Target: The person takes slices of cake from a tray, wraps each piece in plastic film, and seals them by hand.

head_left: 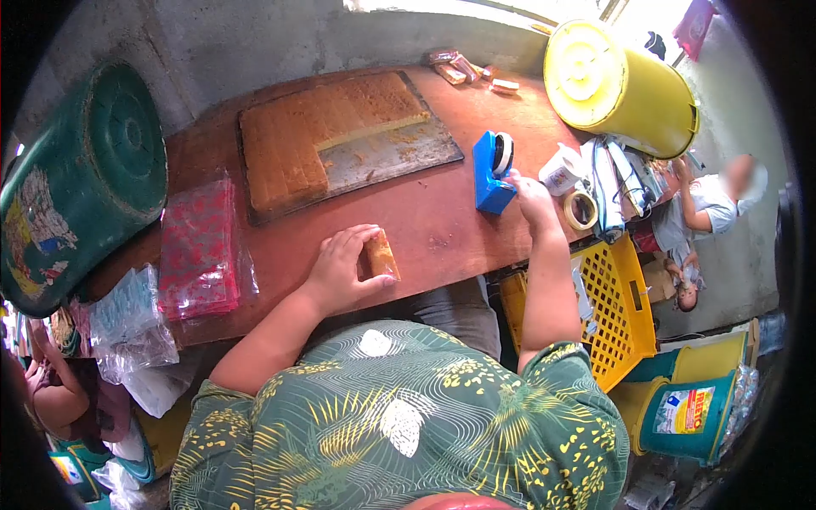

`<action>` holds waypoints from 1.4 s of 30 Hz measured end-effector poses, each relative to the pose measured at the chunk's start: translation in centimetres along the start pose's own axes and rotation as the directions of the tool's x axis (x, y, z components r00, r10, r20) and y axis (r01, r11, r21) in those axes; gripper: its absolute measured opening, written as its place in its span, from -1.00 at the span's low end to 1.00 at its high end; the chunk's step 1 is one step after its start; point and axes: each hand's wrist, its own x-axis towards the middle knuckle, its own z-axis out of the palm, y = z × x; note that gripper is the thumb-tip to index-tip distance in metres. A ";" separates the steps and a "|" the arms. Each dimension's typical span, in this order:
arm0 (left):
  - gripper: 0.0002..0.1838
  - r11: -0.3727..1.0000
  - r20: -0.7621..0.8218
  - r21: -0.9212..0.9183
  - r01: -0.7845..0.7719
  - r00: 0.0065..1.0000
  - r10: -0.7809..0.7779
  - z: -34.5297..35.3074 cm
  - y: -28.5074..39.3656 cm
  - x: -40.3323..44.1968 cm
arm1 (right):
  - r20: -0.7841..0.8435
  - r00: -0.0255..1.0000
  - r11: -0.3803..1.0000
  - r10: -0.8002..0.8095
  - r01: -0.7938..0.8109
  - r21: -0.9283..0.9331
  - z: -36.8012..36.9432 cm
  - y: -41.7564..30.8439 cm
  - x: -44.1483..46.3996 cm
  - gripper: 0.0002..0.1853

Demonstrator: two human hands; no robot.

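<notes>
My left hand (340, 265) is closed round a small rectangular slice of cake (382, 256) near the table's front edge. The slice is golden brown and seems to be in clear wrap. Over to the right, my right hand (535, 202) has its fingertips pinched at the front of a blue tape dispenser (493, 183), where the tape comes off; the strip itself is too small to make out. Beyond my hands lies a dark baking tray (382, 166) with a large sheet of brown cake (293, 140), part of it cut away.
Red-patterned plastic wrappers (200, 246) and clear bags (132, 314) lie at left beside a green bin (127, 136). Wrapped slices (459, 68) sit at the back. A yellow bin (625, 89), white mug (561, 170), tape roll (580, 210) and yellow crate (625, 314) are right. Other people are at both sides.
</notes>
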 end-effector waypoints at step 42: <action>-0.53 0.998 -0.054 -0.051 -0.029 0.998 0.026 0.6 -0.2 -0.1 | 0.057 0.994 0.993 0.094 -0.098 0.061 0.3 -2.6 -0.8 -0.66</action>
